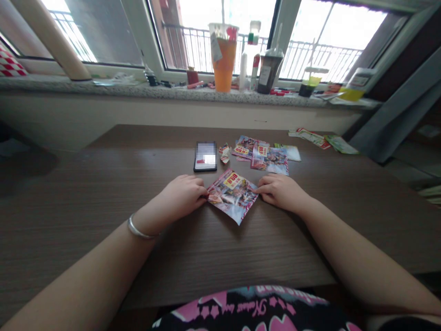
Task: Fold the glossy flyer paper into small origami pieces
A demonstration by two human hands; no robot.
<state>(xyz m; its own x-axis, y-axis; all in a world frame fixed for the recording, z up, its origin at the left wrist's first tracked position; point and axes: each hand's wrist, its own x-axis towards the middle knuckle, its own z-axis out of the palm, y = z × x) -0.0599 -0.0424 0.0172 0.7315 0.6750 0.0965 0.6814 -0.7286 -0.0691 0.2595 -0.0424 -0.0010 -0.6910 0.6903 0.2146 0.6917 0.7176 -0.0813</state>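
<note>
A square of colourful printed paper point(234, 197) with a yellow price label lies corner-forward on the table, its near corner a little raised. My left hand point(184, 193) is closed on its left corner, the fingertips partly hidden. At the opposite corner, my right hand point(280, 191) has its fingers bent together and pinches the paper's edge. Just beyond the sheet are a phone point(205, 157) with a lit screen and a small crumpled or folded paper piece point(224, 153). Behind my right hand lie more printed paper squares point(270, 160), overlapping one another.
Paper strips point(313, 138) lie at the table's far right. On the window sill point(165, 92) stand a tall cup of orange drink point(223, 64), a dark lidded cup point(269, 71), several bottles and pens. The brown table point(103, 184) reaches to the wall under the window.
</note>
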